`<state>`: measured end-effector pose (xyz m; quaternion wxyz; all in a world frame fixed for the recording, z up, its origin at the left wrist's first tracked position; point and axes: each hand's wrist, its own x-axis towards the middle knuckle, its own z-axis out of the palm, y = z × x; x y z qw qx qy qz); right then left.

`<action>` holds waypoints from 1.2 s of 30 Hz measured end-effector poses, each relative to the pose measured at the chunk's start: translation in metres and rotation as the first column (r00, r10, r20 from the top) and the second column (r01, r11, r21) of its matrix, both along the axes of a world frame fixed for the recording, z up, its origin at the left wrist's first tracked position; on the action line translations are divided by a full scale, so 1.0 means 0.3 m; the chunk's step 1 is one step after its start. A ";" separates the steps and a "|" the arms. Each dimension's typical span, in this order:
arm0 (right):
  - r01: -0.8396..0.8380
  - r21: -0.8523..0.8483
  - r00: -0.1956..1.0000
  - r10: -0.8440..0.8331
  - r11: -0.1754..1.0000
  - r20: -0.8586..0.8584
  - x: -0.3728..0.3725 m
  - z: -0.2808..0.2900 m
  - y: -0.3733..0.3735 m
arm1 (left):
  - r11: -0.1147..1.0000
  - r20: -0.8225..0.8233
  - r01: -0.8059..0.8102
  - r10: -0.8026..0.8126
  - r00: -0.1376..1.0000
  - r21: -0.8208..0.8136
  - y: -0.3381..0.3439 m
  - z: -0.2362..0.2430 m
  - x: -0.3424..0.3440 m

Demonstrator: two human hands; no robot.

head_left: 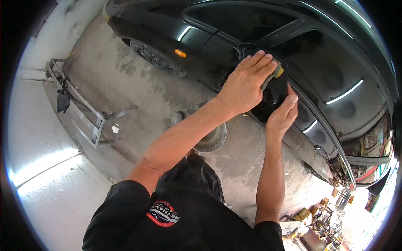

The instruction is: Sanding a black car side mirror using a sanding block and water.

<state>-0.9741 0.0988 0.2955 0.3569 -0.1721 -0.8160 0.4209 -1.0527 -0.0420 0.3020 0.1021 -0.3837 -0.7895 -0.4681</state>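
Observation:
A black car's glossy side mirror [272, 100] juts out toward me, partly covered by my hands. My left hand [247, 85] lies over its housing, fingers closed round a yellow and grey sanding pad [279, 72]. The pad's yellow end shows past the fingertips, and its grey side rests along the housing. On the mirror's right side, my right hand [284, 115] cups the edge. Its thumb and one fingertip show, while its other fingers are hidden.
The black car [201, 33] fills the far side and right. Below my left forearm, a round metal basin [213, 140] stands on the concrete floor [238, 167]. A metal frame [83, 111] is at left by a white wall [37, 125]. Boxes and clutter [318, 221] lie lower right.

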 end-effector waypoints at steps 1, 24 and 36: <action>0.003 -0.011 1.000 -0.002 1.000 0.026 0.005 0.002 -0.006 | 1.000 0.013 -0.009 0.009 1.000 -0.008 0.006 0.005 -0.002; 0.124 -0.125 0.988 -0.135 0.984 -0.079 0.045 0.017 0.055 | 0.969 -0.233 0.024 -0.083 0.969 -0.245 0.150 0.180 0.029; 0.134 -0.094 0.990 -0.138 0.987 -0.043 0.058 0.017 0.060 | 0.956 -0.189 0.048 -0.106 0.976 -0.288 0.113 0.172 0.086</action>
